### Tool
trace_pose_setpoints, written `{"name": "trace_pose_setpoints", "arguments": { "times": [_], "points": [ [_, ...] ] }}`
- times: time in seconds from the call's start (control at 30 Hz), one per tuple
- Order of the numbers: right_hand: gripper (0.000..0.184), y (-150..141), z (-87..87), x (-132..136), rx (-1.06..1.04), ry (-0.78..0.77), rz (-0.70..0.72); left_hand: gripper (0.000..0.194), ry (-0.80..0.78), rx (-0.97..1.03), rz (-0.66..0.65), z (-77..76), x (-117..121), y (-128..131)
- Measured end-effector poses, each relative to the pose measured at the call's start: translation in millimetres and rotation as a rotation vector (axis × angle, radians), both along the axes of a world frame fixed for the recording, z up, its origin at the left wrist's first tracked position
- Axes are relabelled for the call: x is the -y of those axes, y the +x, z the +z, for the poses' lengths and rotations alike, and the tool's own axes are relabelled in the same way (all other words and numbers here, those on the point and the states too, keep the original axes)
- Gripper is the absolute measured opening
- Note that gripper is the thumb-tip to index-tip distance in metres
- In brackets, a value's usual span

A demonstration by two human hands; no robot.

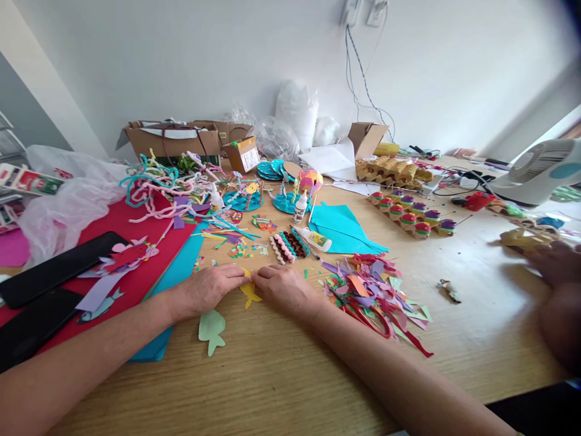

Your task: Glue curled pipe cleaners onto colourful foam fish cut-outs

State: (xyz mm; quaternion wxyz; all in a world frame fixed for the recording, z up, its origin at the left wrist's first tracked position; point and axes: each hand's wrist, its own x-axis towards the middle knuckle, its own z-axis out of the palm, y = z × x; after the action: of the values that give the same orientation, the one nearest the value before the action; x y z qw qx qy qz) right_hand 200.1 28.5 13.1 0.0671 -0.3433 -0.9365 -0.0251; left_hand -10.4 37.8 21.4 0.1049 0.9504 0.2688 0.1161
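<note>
A yellow paper fish cutout lies on the wooden table between my two hands. My left hand is closed, its fingertips at the fish's left and upper edge. From the other side my right hand presses its bent fingers on the fish's right edge, partly covering it. Just below my left hand is a pale green paper fish cutout. Beyond my hands lie small paper confetti pieces, twisted pink, teal and brown fuzzy strips and a glue bottle on its side.
Paper scraps with red-handled scissors lie right of my hands. Coloured sheets and black phones are at left. Painted egg-carton cups stand at back right. Another person's hand is at the right edge.
</note>
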Motion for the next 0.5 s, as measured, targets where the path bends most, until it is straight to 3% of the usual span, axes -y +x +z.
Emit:
{"name": "trace_pose_setpoints", "arguments": {
  "times": [0.5],
  "points": [
    [0.023,-1.2,14.5,4.9,0.073,-0.061,-0.045,0.049,0.01,0.002,0.023,3.3,-0.3,-4.2]
  ]
}}
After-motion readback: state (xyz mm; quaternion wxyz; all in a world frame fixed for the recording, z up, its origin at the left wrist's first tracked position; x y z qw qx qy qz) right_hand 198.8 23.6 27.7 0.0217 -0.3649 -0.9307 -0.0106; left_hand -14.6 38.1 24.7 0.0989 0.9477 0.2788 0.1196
